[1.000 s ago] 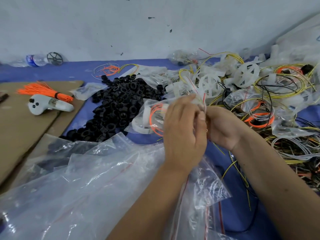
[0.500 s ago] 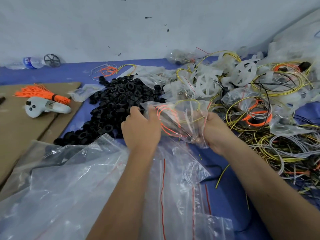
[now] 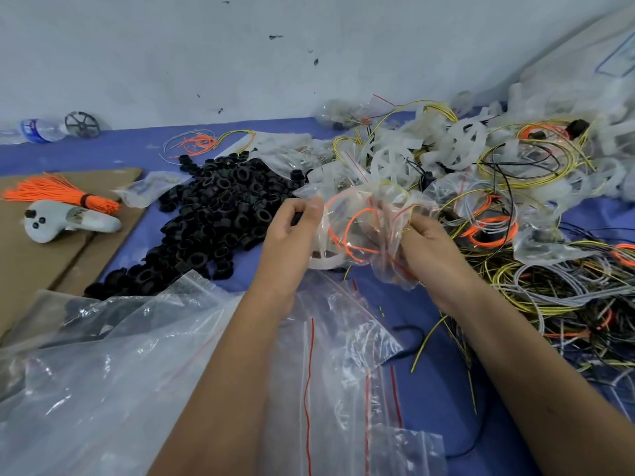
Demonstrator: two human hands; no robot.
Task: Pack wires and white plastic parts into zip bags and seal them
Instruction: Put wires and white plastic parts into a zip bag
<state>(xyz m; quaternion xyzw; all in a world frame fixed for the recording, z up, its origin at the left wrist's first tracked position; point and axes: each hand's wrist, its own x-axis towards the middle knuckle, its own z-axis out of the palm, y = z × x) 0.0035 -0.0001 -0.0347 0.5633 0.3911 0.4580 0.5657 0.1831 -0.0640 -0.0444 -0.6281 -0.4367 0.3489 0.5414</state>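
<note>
- A person's two bare forearms reach forward over a blue table cover (image 3: 436,389), seen from a camera on their head.
- The left hand (image 3: 292,231) pinches the left edge of a clear zip bag (image 3: 371,231) between thumb and curled fingers.
- The right hand (image 3: 426,249) grips the crumpled right side of the same bag, fingers curled round the plastic.
- The bag is held just above the table between the two hands. Inside it are a coil of orange wire (image 3: 347,231) and a white plastic ring (image 3: 326,261). Whether its strip is sealed cannot be told.
- Under the forearms, near the viewer, lies a loose heap of empty clear bags (image 3: 103,389) with red seal strips.
- To the left of the hands is a large pile of black plastic rings (image 3: 220,218).
- To the right is a tangle of yellow, grey, black and orange wires (image 3: 549,286).
- Behind the held bag, white plastic wheels (image 3: 391,166) and filled bags are piled up near a pale wall (image 3: 171,56).
- At far left, on brown cardboard (image 3: 20,262), lie a white handheld controller (image 3: 65,219) and a bundle of orange ties (image 3: 58,194) touching it.
- A plastic water bottle (image 3: 37,130) lies at the wall, far left.
</note>
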